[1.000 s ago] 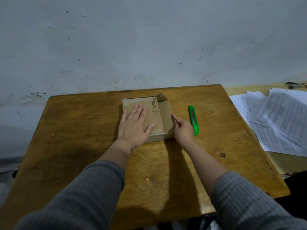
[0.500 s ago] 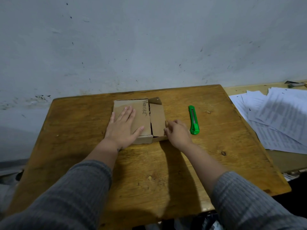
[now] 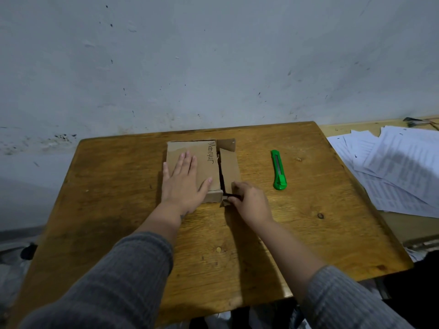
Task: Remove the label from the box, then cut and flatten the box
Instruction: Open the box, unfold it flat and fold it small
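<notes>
A: From the head camera, what does the box (image 3: 202, 162) look like?

B: It is plain brown cardboard, low and flat, lying on the far middle of the wooden table (image 3: 118, 210). A word is handwritten in dark ink along the right edge of its top panel. To the right of that panel a dark gap runs front to back, and beyond the gap a narrower flap (image 3: 230, 168) lies tilted. A small tab stands up at the far right corner.

A: Where are the hands?

B: The left hand (image 3: 184, 186) lies flat on the top panel, fingers straight and together, thumb spread to the right, pressing down. The right hand (image 3: 249, 201) is at the near right corner, its fingers curled round the near end of the flap there.

A: Is anything inside the box?

B: The gap shows only darkness; I cannot tell.

A: What else is there?

B: A green utility knife (image 3: 278, 169) lies on the table to the right of the box, apart from it. Sheets of printed paper (image 3: 399, 167) are spread over a second surface at the right.
</notes>
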Motion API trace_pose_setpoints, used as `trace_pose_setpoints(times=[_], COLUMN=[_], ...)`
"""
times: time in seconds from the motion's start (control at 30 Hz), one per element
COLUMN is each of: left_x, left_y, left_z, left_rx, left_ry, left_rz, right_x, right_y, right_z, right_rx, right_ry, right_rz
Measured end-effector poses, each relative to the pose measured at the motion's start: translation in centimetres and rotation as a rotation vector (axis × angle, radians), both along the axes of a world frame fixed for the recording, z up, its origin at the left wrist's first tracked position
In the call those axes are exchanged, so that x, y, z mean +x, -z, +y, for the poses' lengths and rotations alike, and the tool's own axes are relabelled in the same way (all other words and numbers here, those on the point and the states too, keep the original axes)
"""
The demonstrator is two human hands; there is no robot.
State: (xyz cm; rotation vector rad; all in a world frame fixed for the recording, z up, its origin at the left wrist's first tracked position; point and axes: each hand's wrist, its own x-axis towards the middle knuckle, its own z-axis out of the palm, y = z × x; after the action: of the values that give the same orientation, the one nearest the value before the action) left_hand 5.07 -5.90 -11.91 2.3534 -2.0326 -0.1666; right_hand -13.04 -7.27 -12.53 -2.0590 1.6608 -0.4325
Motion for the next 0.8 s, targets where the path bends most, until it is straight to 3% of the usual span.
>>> trace_pose_setpoints(times=[0.53,0.8], left_x=[-0.1,-0.1], left_y=[0.4,0.4], left_z=[0.3,0.3], left_rx=[-0.064,-0.046], left_ry=[0.010,0.019], left_rz=[-0.018,-0.024], right_x=[-1.6,-3.1], right_y=[1.7,0.9], right_z=[0.9,-0.2], right_rx=[-0.245,-0.143], right_ry=[0.013,0.162], right_rz=[-0.025,0.363])
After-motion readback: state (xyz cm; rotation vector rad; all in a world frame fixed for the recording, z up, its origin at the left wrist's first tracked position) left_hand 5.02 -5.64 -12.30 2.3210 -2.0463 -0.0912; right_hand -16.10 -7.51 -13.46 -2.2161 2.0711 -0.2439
